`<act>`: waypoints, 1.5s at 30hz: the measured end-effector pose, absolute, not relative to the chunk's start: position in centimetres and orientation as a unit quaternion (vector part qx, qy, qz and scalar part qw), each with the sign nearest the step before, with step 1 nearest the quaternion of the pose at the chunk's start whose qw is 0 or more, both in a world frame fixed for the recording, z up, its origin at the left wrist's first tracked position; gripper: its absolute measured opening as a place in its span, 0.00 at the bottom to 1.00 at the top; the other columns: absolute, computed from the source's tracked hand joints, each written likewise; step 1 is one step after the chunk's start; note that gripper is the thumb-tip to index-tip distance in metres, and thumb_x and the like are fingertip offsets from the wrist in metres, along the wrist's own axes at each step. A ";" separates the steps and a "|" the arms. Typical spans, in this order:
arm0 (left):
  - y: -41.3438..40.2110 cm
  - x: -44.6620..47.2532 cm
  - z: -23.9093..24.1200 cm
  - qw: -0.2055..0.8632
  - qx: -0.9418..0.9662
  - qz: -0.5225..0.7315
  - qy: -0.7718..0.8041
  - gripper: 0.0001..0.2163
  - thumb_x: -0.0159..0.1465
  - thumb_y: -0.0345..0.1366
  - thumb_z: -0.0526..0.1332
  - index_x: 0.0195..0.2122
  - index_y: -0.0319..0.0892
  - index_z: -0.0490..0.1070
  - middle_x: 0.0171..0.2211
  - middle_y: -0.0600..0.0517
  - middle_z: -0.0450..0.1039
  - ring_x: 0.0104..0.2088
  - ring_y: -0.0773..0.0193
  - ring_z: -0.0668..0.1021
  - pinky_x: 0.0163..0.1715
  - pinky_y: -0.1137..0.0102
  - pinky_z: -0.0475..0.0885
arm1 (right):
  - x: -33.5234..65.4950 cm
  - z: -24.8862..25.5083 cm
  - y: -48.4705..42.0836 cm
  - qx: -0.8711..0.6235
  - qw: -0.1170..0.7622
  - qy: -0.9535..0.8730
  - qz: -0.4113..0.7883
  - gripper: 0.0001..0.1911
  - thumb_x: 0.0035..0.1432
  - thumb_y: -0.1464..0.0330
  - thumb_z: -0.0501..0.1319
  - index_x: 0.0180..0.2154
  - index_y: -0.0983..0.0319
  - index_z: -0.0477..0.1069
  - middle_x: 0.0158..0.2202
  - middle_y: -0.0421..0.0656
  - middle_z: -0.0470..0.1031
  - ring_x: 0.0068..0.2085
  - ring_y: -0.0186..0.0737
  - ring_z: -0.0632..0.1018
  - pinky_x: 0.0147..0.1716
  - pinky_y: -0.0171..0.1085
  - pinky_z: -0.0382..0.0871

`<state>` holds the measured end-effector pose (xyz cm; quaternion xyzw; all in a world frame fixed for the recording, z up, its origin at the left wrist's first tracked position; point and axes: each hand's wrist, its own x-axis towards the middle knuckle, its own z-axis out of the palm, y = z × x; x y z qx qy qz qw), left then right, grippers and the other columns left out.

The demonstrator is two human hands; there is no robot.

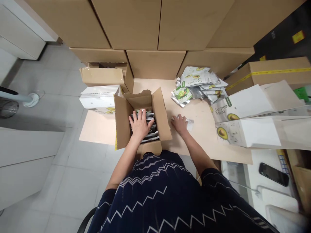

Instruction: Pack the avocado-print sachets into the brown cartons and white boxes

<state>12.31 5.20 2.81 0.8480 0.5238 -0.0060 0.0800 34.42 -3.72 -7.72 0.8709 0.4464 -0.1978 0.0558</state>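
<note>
My left hand (140, 125) is inside an open cardboard box (159, 111), its fingers spread flat on top of a row of pouches (151, 137). The pouches stand on edge, packed close together, with silvery edges upward. To the right of the box, my right hand (180, 125) is down on the table with its fingers curled over a small whitish, shiny packet (190, 125). Most of that packet is hidden under the hand. Beyond it lies a loose pile of silver and white pouches (196, 81) printed with avocados.
Large cartons (136, 26) form a wall at the back. White printed boxes (98, 98) and an open carton (102, 76) stand at left. Opened white avocado-print cartons (252, 106) cover the table's right side. A black phone (273, 174) lies at lower right.
</note>
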 end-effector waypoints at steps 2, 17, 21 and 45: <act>5.2 12.3 2.8 0.077 0.847 -0.010 0.526 0.35 0.67 0.57 0.45 0.70 0.41 0.48 0.69 0.44 0.52 0.69 0.41 0.50 0.65 0.41 0.47 | 33.9 -8.2 -4.7 0.867 0.030 0.471 -0.162 0.20 0.68 0.67 0.45 0.56 0.55 0.67 0.65 0.54 0.58 0.62 0.60 0.61 0.53 0.59 0.62; 5.0 12.4 2.8 0.073 0.845 -0.007 0.530 0.35 0.67 0.56 0.45 0.70 0.40 0.49 0.69 0.42 0.53 0.69 0.41 0.51 0.65 0.41 0.48 | 40.6 9.2 -4.2 0.716 -0.501 0.475 -0.100 0.15 0.63 0.58 0.54 0.49 0.56 0.66 0.41 0.45 0.74 0.39 0.41 0.77 0.39 0.43 0.73; 5.0 12.3 2.7 0.069 0.846 -0.002 0.528 0.35 0.67 0.56 0.46 0.69 0.39 0.50 0.68 0.42 0.54 0.69 0.40 0.52 0.64 0.40 0.49 | 37.9 14.6 -1.5 0.648 -0.564 0.506 -0.076 0.12 0.64 0.59 0.56 0.46 0.55 0.67 0.43 0.45 0.73 0.42 0.40 0.76 0.41 0.42 0.73; 4.6 12.0 2.6 0.077 0.842 0.014 0.534 0.34 0.68 0.55 0.45 0.68 0.37 0.52 0.67 0.41 0.57 0.68 0.41 0.54 0.65 0.42 0.48 | 25.8 10.3 14.3 0.584 -0.166 0.756 -0.245 0.15 0.63 0.68 0.53 0.47 0.62 0.73 0.42 0.45 0.78 0.42 0.43 0.74 0.41 0.35 0.60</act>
